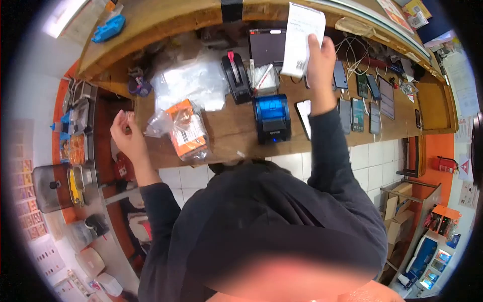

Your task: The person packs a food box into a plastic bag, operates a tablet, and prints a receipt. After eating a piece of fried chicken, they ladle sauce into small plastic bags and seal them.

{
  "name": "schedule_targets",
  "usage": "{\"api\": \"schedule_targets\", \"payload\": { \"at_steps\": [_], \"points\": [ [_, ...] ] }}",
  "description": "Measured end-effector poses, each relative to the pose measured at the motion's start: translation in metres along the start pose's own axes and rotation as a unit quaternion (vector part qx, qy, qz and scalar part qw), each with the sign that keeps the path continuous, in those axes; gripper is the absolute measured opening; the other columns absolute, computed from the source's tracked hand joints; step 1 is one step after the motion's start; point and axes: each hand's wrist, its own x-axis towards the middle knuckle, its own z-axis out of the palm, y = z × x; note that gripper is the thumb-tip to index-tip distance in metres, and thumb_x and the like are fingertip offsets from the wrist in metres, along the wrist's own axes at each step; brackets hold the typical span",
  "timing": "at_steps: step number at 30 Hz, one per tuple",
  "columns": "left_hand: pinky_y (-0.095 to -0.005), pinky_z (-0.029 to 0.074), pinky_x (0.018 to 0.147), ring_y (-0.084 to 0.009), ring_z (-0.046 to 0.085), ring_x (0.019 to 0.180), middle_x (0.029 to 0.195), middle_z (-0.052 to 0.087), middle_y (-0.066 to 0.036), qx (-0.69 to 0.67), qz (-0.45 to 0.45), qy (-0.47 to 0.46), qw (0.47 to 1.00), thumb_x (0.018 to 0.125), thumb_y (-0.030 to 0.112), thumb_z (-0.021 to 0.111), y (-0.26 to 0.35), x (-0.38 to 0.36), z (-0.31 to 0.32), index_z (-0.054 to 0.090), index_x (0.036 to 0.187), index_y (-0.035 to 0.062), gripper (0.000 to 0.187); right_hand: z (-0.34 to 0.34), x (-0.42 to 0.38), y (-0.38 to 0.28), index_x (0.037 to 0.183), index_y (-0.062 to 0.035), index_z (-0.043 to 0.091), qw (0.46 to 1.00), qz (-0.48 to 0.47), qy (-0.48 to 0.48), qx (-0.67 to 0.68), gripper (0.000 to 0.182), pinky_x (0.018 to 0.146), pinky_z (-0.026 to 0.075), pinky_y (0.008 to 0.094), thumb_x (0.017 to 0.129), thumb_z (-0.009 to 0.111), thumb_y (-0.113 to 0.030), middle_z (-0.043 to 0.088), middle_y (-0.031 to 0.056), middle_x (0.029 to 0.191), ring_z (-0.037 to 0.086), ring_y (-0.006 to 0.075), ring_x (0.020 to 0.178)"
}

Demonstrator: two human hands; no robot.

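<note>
My right hand [322, 63] pinches a long white printed paper slip [301, 38] by its right side, above the back of the wooden desk [231, 128]. Over the desk's left end, my left hand [128, 132] has its fingers curled, with a small reddish item, too small to name, at the fingertips. To the right of that hand lies an orange and white box [188, 128] in clear plastic wrap. A blue and black label printer [272, 118] stands at the front middle of the desk. Clear plastic bags [191, 83] are spread behind the box.
A black tape dispenser [236, 75] stands left of a white container [264, 78] with pens. Several phones [357, 115] and a tablet [386, 97] lie at the right, among white cables [352, 55]. A raised wooden ledge [191, 25] curves along the back.
</note>
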Motion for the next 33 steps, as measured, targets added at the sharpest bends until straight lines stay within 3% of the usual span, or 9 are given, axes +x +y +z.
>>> {"api": "schedule_targets", "payload": {
  "at_steps": [3, 4, 6, 8, 13, 21, 25, 30, 33],
  "points": [
    [-0.0271, 0.043, 0.08, -0.0175, 0.053, 0.094, 0.104, 0.054, -0.008, -0.397, -0.18, -0.232, 0.869, 0.089, 0.022, 0.049, 0.064, -0.055, 0.037, 0.049, 0.114, 0.0009, 0.033, 0.012, -0.112, 0.006, 0.087, -0.0009, 0.049, 0.962, 0.023, -0.054, -0.268, 0.014, 0.067, 0.043, 0.0258, 0.085, 0.056, -0.013, 0.054, 0.0057, 0.085, 0.05, 0.0112, 0.078],
    [-0.0285, 0.043, 0.081, -0.0182, 0.052, 0.098, 0.11, 0.053, -0.008, -0.242, -0.031, -0.326, 0.914, 0.088, 0.024, 0.051, 0.073, -0.072, 0.054, 0.046, 0.12, 0.0017, 0.039, 0.014, -0.152, 0.032, 0.09, -0.0012, 0.05, 0.986, 0.091, -0.113, -0.087, 0.013, 0.067, 0.042, 0.0256, 0.085, 0.056, -0.012, 0.053, 0.0066, 0.087, 0.049, 0.0103, 0.08],
    [-0.0295, 0.043, 0.082, -0.0162, 0.053, 0.097, 0.11, 0.054, -0.008, -0.448, -0.338, -0.391, 0.73, 0.087, 0.023, 0.055, 0.068, -0.128, 0.097, 0.045, 0.119, 0.0016, 0.039, 0.01, -0.208, 0.055, 0.092, -0.0006, 0.052, 0.958, 0.19, -0.204, -0.066, 0.016, 0.066, 0.042, 0.0235, 0.084, 0.058, -0.013, 0.053, 0.0033, 0.078, 0.048, 0.0082, 0.075],
    [-0.0279, 0.044, 0.08, -0.0153, 0.055, 0.092, 0.104, 0.058, -0.007, -0.401, -0.398, -0.43, 0.705, 0.085, 0.018, 0.057, 0.068, -0.138, 0.108, 0.048, 0.114, 0.0015, 0.035, 0.004, -0.233, 0.075, 0.089, -0.0008, 0.054, 0.932, 0.279, -0.231, 0.001, 0.017, 0.062, 0.043, 0.0268, 0.083, 0.06, -0.016, 0.057, 0.0072, 0.074, 0.054, 0.0122, 0.07],
    [-0.0273, 0.045, 0.078, -0.0141, 0.057, 0.087, 0.099, 0.06, -0.006, -0.299, -0.317, -0.562, 0.703, 0.082, 0.01, 0.059, 0.019, -0.125, 0.121, 0.05, 0.11, -0.0004, 0.031, -0.008, -0.124, 0.097, 0.087, -0.0053, 0.063, 0.847, -0.02, -0.268, -0.459, 0.025, 0.068, 0.045, 0.0367, 0.084, 0.053, -0.028, 0.061, 0.014, 0.083, 0.058, 0.0318, 0.077],
    [-0.0328, 0.044, 0.082, -0.0188, 0.054, 0.096, 0.108, 0.056, -0.01, -0.148, -0.097, -0.832, 0.526, 0.071, 0.007, 0.066, -0.01, -0.084, 0.212, 0.039, 0.12, 0.005, 0.056, 0.055, -0.055, 0.219, 0.074, 0.0013, 0.063, 0.64, 0.23, -0.487, -0.548, 0.033, 0.054, 0.046, 0.036, 0.083, 0.053, -0.029, 0.062, 0.0151, 0.067, 0.059, 0.0256, 0.055],
    [-0.0346, 0.046, 0.08, -0.0171, 0.054, 0.1, 0.112, 0.054, -0.007, -0.152, -0.157, -0.903, 0.371, 0.07, 0.003, 0.063, -0.009, -0.081, 0.245, 0.035, 0.127, 0.0098, 0.064, 0.038, -0.078, 0.209, 0.07, -0.0007, 0.063, 0.846, 0.205, -0.324, -0.371, 0.035, 0.056, 0.045, 0.0381, 0.083, 0.053, -0.032, 0.059, 0.0132, 0.059, 0.059, 0.0274, 0.057],
    [-0.0318, 0.04, 0.091, -0.0165, 0.05, 0.107, 0.118, 0.051, -0.009, -0.195, -0.035, -0.91, 0.364, 0.071, 0.004, 0.062, -0.01, -0.079, 0.269, 0.028, 0.132, 0.0034, 0.07, -0.001, -0.169, 0.087, 0.07, -0.0009, 0.061, 0.866, 0.264, -0.246, -0.346, 0.027, 0.047, 0.042, 0.0338, 0.081, 0.058, -0.025, 0.058, 0.0138, 0.057, 0.056, 0.0204, 0.05],
    [-0.0305, 0.042, 0.088, -0.0181, 0.053, 0.105, 0.115, 0.054, -0.008, -0.249, -0.196, -0.883, 0.346, 0.073, 0.0, 0.059, 0.005, -0.069, 0.255, 0.034, 0.129, 0.0011, 0.061, -0.028, -0.234, 0.078, 0.07, -0.0009, 0.062, 0.873, 0.304, -0.185, -0.333, 0.029, 0.049, 0.042, 0.0335, 0.083, 0.057, -0.027, 0.059, 0.014, 0.059, 0.056, 0.0197, 0.051]
  ]
}}
